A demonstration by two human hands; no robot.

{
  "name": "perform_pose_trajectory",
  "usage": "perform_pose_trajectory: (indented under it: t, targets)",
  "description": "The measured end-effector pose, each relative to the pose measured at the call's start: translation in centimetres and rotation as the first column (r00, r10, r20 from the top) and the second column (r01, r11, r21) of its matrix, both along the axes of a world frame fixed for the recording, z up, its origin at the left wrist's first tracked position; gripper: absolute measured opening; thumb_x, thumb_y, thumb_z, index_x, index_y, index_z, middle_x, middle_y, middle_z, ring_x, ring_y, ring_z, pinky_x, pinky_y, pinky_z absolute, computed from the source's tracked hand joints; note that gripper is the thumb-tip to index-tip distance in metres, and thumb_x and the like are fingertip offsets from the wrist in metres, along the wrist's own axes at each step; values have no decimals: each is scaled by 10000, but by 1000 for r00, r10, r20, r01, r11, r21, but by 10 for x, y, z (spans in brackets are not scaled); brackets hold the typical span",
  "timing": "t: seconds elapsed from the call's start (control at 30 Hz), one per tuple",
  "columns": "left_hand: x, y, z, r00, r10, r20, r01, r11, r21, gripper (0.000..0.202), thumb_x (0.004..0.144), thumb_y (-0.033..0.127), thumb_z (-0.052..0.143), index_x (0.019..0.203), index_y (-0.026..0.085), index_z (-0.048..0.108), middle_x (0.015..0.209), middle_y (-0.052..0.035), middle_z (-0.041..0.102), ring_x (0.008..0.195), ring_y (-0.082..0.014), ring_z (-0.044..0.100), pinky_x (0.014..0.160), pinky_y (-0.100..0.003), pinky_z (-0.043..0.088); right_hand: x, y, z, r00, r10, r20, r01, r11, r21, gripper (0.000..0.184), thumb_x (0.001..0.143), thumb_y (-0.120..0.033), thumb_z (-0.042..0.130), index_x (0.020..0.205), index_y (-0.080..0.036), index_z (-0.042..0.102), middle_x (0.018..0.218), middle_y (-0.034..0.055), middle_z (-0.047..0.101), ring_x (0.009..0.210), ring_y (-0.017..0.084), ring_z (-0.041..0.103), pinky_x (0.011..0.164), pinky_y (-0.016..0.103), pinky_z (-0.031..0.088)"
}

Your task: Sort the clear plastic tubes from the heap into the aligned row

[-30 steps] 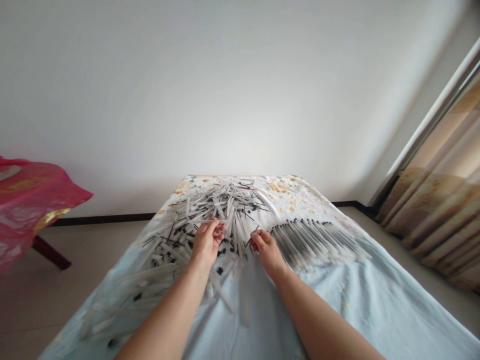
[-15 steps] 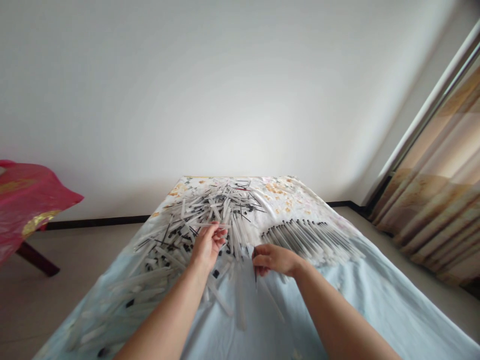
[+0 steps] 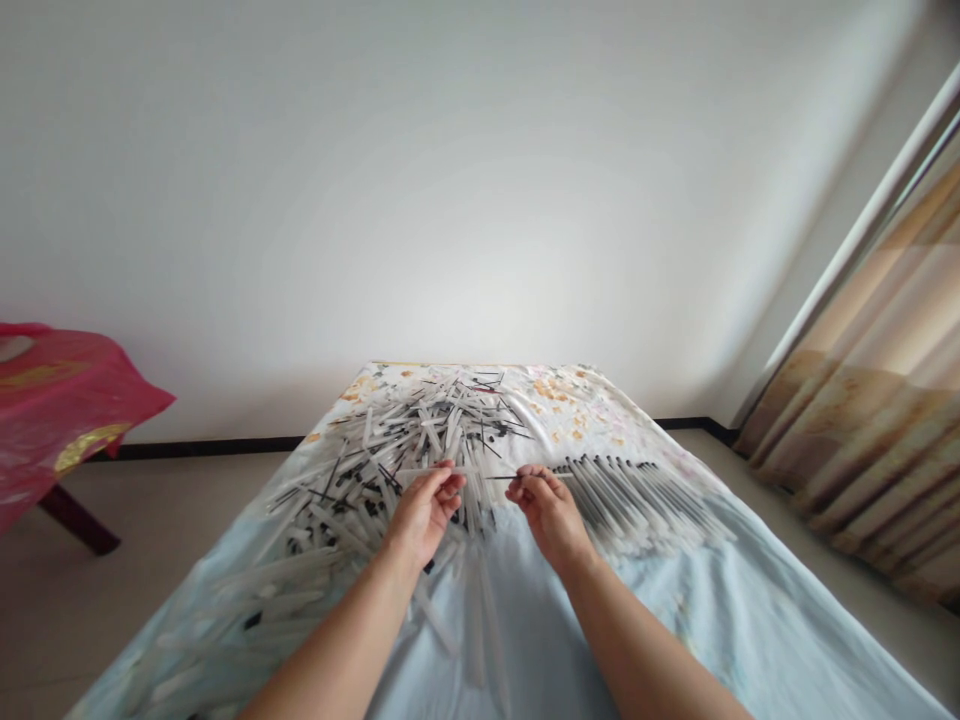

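My left hand point(image 3: 426, 512) pinches a clear white pen barrel point(image 3: 469, 470) that lies level across its fingertips. My right hand point(image 3: 553, 512) grips a thin black pen refill point(image 3: 499, 478), its dark end pointing left at the barrel. A small gap separates the two parts. Behind and left of my left hand spreads a loose heap of barrels, dark refills and black caps point(image 3: 450, 405). Close to my right hand, a row of pens point(image 3: 637, 500) lies side by side with black ends facing away.
A light blue and flowered cloth point(image 3: 750, 610) covers the table. More translucent pieces point(image 3: 262, 605) lie at its left front. A red plastic cover point(image 3: 90, 385) drapes over something at far left. A white wall point(image 3: 480, 200) stands behind, and a curtain point(image 3: 885, 430) hangs at right.
My right hand has raised the refill and turned it from upright to level, pointing left. My left hand has stayed nearly in place with the barrel. The view has shifted slightly.
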State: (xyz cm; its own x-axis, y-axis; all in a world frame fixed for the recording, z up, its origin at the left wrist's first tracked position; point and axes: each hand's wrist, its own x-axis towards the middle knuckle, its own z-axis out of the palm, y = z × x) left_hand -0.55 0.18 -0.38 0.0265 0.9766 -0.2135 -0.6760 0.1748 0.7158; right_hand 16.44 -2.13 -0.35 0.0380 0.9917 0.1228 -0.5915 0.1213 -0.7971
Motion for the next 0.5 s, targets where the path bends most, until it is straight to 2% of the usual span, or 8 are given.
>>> perform_pose_trajectory:
  t: [0.13,0.3,0.5]
  targets:
    - [0,1,-1,1000,3,14,-3,1000,-14,153,698,77,572,846,107,597,676,-53,650,632,-121,630,462,-162,474,1,4,-2,998,-61,-18,61,998,-7,68,694,-214,574,744,-169,565,599,-12,541,620,109,508,685,263,412]
    - [1,0,-1,1000,-13,13,14,1000,-20,159,695,76,576,849,110,596,678,-40,650,633,-117,629,451,-160,469,-2,6,-2,999,-38,2,38,999,-25,97,685,-243,589,753,-175,578,568,-14,536,640,123,521,682,268,419]
    - [10,-7,1,997,-74,-9,74,997,-25,164,700,81,578,860,110,596,687,-49,650,644,-126,631,444,-161,473,-2,6,-7,985,14,171,-6,999,-52,212,675,-329,626,811,-167,629,631,6,586,620,117,524,662,270,415]
